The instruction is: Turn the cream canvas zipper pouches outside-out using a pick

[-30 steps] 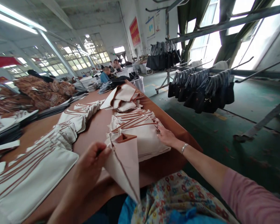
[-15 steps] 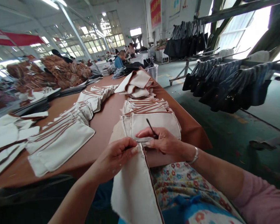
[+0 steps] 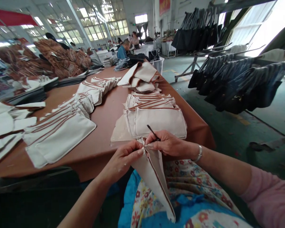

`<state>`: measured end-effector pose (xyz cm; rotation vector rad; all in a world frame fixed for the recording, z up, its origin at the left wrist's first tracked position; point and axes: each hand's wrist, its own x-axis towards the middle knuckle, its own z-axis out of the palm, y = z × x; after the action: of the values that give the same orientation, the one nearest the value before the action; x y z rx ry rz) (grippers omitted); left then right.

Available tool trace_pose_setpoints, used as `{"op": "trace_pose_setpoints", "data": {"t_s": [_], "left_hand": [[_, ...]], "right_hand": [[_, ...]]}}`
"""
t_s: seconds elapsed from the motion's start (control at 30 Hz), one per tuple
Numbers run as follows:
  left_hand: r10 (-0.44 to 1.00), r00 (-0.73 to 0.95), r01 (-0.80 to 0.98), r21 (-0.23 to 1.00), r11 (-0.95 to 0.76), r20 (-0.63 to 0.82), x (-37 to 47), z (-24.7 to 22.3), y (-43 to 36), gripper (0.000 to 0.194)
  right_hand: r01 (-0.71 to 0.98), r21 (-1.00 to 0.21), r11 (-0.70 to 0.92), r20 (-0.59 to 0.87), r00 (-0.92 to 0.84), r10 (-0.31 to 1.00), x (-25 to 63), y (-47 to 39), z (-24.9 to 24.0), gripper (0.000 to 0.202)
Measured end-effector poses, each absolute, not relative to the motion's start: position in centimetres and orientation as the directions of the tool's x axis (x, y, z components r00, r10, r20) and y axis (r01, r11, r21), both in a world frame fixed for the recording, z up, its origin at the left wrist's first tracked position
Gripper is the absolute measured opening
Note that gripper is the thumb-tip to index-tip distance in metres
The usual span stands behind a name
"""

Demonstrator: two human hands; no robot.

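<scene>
A white fabric piece [image 3: 154, 172] with a brown edge hangs over my lap, its top corner between both hands. My left hand [image 3: 127, 158] pinches that corner from the left, thumb and forefinger closed on it. Opposite, my right hand [image 3: 167, 144] has its fingertips at the same corner and holds a thin dark tool [image 3: 153, 132], whose shaft slants up to the left; its lower part is hidden in the fingers. Just beyond my hands lies a stack of finished-looking white pieces [image 3: 160, 122] with brown edges.
Another row of white pieces [image 3: 64, 136] fans along the brown-covered table [image 3: 106, 126] at the left. Folded white pieces [image 3: 142, 74] lie farther back. Racks of black bags [image 3: 239, 85] stand at the right. A person in blue [image 3: 122, 50] sits beyond the table.
The fabric piece has turned and folded, showing its brown edge more centrally. My right hand has come in to meet the left at the corner. The view has shifted slightly.
</scene>
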<state>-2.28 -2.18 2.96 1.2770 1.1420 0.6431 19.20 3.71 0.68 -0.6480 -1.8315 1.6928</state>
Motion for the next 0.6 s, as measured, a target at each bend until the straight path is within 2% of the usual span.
{"op": "trace_pose_setpoints", "data": {"t_s": [0.17, 0.27, 0.43, 0.6], "left_hand": [[0.883, 0.347, 0.094, 0.948, 0.303, -0.316, -1.9, 2.7, -2.1, 0.027], [0.878, 0.340, 0.086, 0.941, 0.327, -0.337, -1.5, 2.8, -2.1, 0.027], [0.899, 0.281, 0.195, 0.937, 0.288, -0.335, -0.7, 3.0, -2.3, 0.027], [0.940, 0.203, 0.309, 0.929, 0.203, -0.273, 0.2, 3.1, -2.4, 0.026]], "right_hand": [[-0.027, -0.993, -0.112, -0.052, -0.761, 0.647, 19.4, 3.4, 1.1, 0.015], [0.026, -0.987, -0.157, -0.122, -0.760, 0.638, 19.6, 3.4, 1.5, 0.020], [0.112, -0.987, 0.117, 0.002, -0.712, 0.703, 19.3, 3.5, 2.0, 0.033], [0.191, -0.960, 0.205, 0.018, -0.687, 0.727, 19.1, 3.6, 1.7, 0.008]]}}
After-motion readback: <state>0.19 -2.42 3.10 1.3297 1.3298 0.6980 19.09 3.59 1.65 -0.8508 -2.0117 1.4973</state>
